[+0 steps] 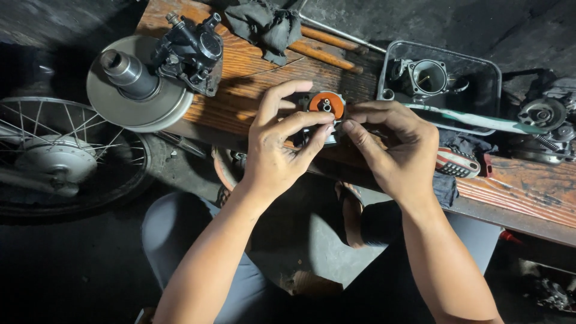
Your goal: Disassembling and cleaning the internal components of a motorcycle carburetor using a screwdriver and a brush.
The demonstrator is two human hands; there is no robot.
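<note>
A small metal engine part with a round orange cap (326, 104) is held up between both hands above the front edge of a wooden workbench (252, 75). My left hand (281, 143) grips it from the left, thumb and fingers curled around its body. From the right, my right hand (393, 147) pinches it, fingertips touching the rim of the orange cap. The lower part of the piece is hidden behind my fingers.
On the bench: a round pulley disc with a shaft (137, 84), a black carburettor (192, 51), a dark rag (264, 25), wooden-handled tools (327, 48), a dark tray (489, 72) holding a throttle body (427, 76), a toothbrush (474, 118). A spoked wheel (60, 156) lies left.
</note>
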